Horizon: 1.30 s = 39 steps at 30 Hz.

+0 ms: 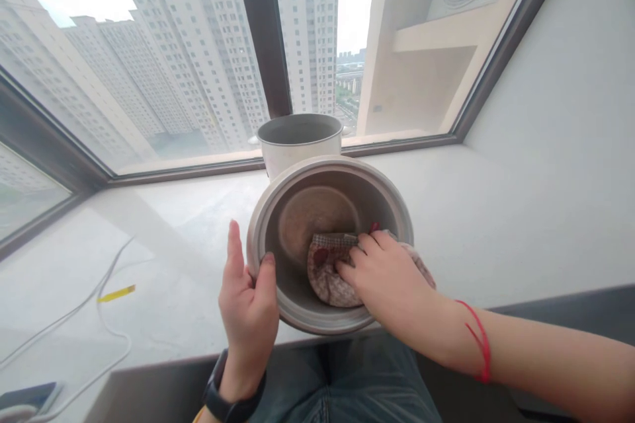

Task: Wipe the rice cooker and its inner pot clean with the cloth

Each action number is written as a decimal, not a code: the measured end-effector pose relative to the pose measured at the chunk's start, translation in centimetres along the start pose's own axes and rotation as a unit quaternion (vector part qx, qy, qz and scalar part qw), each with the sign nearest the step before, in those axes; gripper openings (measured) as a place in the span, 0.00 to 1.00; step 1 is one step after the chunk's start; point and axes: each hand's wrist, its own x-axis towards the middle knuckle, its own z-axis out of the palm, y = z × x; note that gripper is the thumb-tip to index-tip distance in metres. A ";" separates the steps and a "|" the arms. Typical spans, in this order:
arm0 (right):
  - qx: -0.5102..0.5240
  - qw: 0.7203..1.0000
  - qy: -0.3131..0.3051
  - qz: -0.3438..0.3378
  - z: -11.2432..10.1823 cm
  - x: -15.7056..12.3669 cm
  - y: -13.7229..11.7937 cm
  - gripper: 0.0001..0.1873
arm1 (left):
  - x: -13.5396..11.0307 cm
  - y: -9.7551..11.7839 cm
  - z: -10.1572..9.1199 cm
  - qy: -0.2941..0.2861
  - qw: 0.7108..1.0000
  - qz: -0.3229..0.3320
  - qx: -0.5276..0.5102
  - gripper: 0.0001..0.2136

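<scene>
Head view looks down at two hands, held apart on opposite sides of one metal pot [330, 168]. The left hand [248, 304] rises upright at the pot's near left rim, its thumb hooked over the edge and its index finger standing free. The right arm reaches in from the side, its right hand [381, 277] palm-down inside the pot, fingers curled and pressing on one patterned cloth [330, 274] bunched against the inner wall. The pot is tilted toward the person, its grey interior showing a round brownish patch at the base, and it is held up just in front of a second, white pot [297, 145] standing upright on the window sill [173, 238]. A wristwatch [223, 386] sits on the left wrist, one red string [479, 344] on the right. A white cable [102, 324] loops across the sill near a yellow strip [116, 293], and a dark object [27, 396] is cut off by the bottom-left corner, too partial to identify
</scene>
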 end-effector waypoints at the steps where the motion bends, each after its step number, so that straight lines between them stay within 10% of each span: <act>1: -0.016 0.999 0.027 0.022 -0.3 -0.6 0.1 0.16 | 0.1 0.0 -0.2 -0.012 1.000 -0.009 -0.004 0.35; 15: -0.079 0.844 0.491 0.203 -0.9 -0.2 5.6 0.20 | 0.4 0.6 -0.3 -0.042 0.999 -0.013 -0.021 0.34; 23: 0.032 0.939 0.270 0.209 -0.7 2.2 4.4 0.44 | 0.6 -0.3 -0.1 -0.088 0.994 0.054 -0.023 0.34; 34: -0.071 0.932 0.327 -0.137 -3.6 8.0 1.1 0.36 | 1.8 0.6 0.5 -0.118 0.980 0.158 0.004 0.08; 39: -0.128 0.942 0.297 -0.088 -3.7 8.3 2.2 0.35 | 1.6 -0.4 0.0 -0.127 0.986 0.103 -0.013 0.17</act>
